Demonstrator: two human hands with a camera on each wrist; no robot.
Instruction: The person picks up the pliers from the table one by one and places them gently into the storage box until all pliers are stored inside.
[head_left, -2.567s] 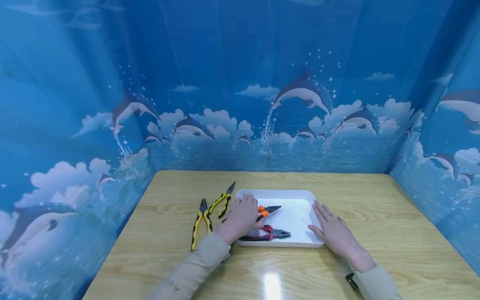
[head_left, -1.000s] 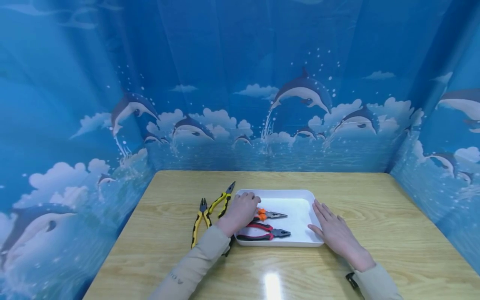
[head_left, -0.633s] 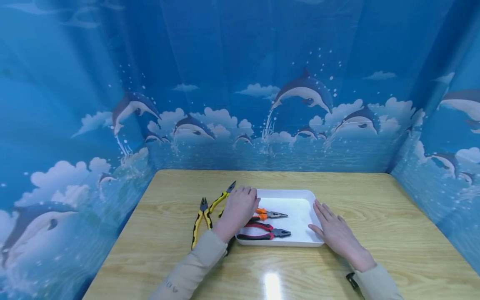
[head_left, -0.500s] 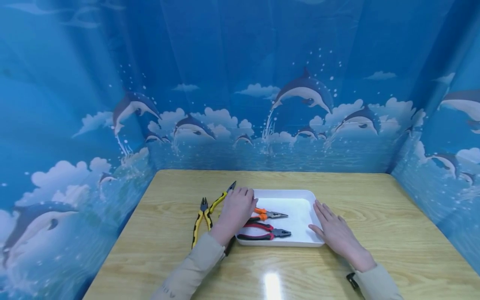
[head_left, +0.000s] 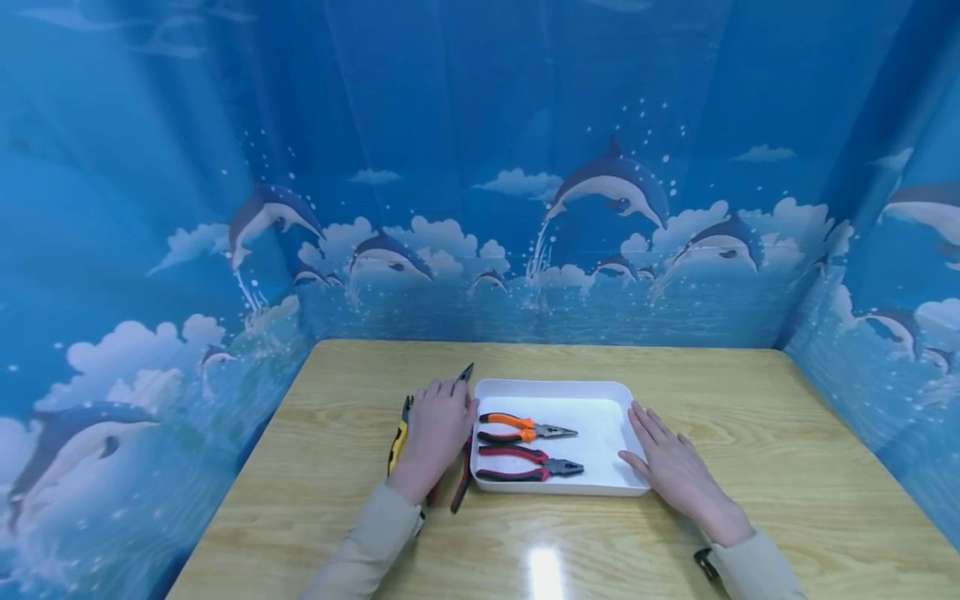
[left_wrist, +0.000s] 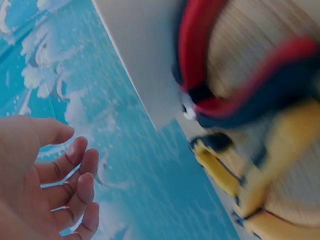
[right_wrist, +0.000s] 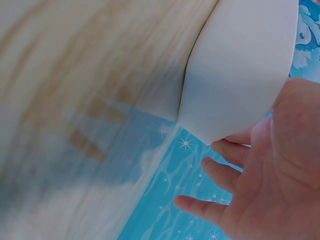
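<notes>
My left hand (head_left: pixel 437 425) is over the pliers lying left of the white tray (head_left: pixel 555 388). Its fingers are loosely bent with nothing between them in the left wrist view, near red-and-black handles (left_wrist: pixel 192 50) and yellow handles (left_wrist: pixel 285 140). Inside the tray, long-nose pliers with orange-and-black handles (head_left: pixel 527 429) lie above combination pliers with red-and-black handles (head_left: pixel 546 472), both noses pointing right. My right hand (head_left: pixel 675 465) rests with extended fingers against the tray's right side; the right wrist view shows these fingers at the tray wall (right_wrist: pixel 235 60).
Yellow-handled pliers (head_left: pixel 398 442) lie left of my left hand, partly covered. Another plier nose (head_left: pixel 467 373) shows beyond its fingers, and red-and-black handles (head_left: pixel 462 483) stick out beside the tray. A blue dolphin-print curtain (head_left: pixel 480 167) surrounds the wooden table (head_left: pixel 720 379).
The orange-handled pliers, earlier in my left hand, now lie flat in the tray. That hand has moved left from the tray to the pliers on the table. My right hand has stayed put.
</notes>
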